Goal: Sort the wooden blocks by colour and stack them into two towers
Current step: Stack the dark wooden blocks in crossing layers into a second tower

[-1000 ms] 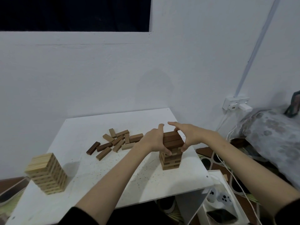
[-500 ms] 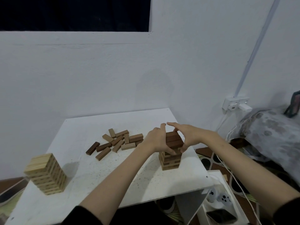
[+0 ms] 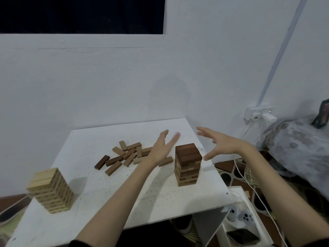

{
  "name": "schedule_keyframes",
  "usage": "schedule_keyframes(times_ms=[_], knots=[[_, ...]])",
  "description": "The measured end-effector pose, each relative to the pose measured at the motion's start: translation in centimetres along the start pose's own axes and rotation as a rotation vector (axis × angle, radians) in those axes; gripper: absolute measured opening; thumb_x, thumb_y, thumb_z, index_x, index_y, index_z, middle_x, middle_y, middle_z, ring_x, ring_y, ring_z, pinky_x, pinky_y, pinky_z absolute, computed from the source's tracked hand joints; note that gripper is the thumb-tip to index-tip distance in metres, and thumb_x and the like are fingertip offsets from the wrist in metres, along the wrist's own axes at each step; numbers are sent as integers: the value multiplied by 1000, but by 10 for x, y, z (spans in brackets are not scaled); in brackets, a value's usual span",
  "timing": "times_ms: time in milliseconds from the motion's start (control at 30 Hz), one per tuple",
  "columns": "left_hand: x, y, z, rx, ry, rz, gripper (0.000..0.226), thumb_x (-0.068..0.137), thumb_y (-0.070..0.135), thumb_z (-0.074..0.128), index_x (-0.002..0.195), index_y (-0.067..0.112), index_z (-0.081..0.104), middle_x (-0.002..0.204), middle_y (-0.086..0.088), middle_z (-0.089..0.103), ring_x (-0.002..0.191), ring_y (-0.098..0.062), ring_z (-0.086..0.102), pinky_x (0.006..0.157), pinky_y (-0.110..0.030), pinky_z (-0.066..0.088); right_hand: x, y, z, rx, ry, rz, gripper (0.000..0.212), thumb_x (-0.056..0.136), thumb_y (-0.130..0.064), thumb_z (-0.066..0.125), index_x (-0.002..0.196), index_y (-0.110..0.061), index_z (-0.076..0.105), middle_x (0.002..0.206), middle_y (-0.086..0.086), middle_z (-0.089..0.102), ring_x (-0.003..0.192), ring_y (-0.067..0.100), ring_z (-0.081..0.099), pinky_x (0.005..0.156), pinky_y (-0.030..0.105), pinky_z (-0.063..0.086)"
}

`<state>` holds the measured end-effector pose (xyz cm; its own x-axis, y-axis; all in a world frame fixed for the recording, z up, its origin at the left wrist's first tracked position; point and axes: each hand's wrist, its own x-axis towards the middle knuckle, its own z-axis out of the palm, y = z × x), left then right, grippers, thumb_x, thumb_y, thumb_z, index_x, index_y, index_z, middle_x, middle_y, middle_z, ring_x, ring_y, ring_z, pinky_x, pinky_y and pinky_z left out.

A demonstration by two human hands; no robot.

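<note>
White square tabletop [image 3: 99,198] stood against a pale wall. Dark brown wooden block tower [image 3: 187,164] stood near its right edge, between the left hand [image 3: 161,148] and right hand [image 3: 219,142], both spread, holding nothing, touching nothing. Loose brown blocks [image 3: 124,155] lay centre-rear; pale wooden block tower [image 3: 50,190] occupied the front-left corner, bare surface between.

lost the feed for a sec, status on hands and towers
Left hand and right hand open, clear of dark tower. Light tower standing. Loose blocks unsorted. Nothing in the way.

Head-worn camera looks forward and down onto the table [image 3: 92,196].
</note>
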<state>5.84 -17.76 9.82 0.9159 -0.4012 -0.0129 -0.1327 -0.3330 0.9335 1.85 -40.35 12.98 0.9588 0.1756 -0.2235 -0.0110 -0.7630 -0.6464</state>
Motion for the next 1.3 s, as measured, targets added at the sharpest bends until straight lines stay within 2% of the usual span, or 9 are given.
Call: schedule_keyframes(times_ms=[200,300,400,467,567,667,867,1133,1300], knots=[[-20,-10,34,-450,254,-6,47,103,37,16,147,22,19,153,11,24,139,-2,23,112,-16,16,-4,-1,45,551,420,-17,57,92,-34,57,143,-18,39,142,-7,45,131,8,41,111,29,31],[-28,-17,59,-601,219,7,42,103,39,12,143,28,21,130,28,30,116,17,31,86,9,24,2,-5,76,749,554,50,55,97,-47,37,142,-16,41,143,-4,45,135,14,40,115,36,29],[-17,-37,81,-634,201,-74,77,88,75,21,146,25,31,146,13,38,131,2,37,112,-22,29,3,-8,99,841,579,75,60,99,-49,22,146,-14,34,151,-1,36,139,13,32,116,32,23],[-3,-64,98,-654,165,-110,87,79,85,24,145,31,33,149,6,37,138,-12,35,115,-44,26,2,-10,109,897,577,61,60,100,-49,18,148,-16,32,152,-2,34,141,12,29,114,28,19],[-1,-77,113,-623,154,-119,86,78,85,28,145,32,33,152,8,33,141,-13,29,116,-44,21,-1,-14,117,948,584,37,60,99,-49,17,147,-17,35,147,-3,40,133,9,39,106,22,29],[-6,-68,114,-615,139,-87,86,78,84,30,146,32,31,153,11,29,142,-9,25,117,-41,19,-1,-17,121,966,587,15,58,100,-48,16,143,-18,39,127,-11,51,100,-7,54,77,4,45],[-8,-56,111,-665,128,-177,92,72,90,29,148,38,22,154,15,23,143,-8,21,118,-43,18,4,-19,123,980,636,-31,51,101,-43,15,139,-20,42,120,-15,53,87,-22,49,64,-6,38],[3,-76,120,-685,143,-83,86,78,85,31,147,34,28,154,11,27,142,-9,24,118,-43,18,6,-17,124,970,641,-15,52,100,-44,16,139,-21,42,119,-16,52,92,-19,49,67,-5,39],[-35,-23,87,-747,218,-127,70,92,68,11,136,25,45,143,6,44,134,-11,37,111,-32,33,5,-5,121,1008,643,23,79,83,-62,14,146,-17,32,149,-3,39,138,10,33,108,22,23]])
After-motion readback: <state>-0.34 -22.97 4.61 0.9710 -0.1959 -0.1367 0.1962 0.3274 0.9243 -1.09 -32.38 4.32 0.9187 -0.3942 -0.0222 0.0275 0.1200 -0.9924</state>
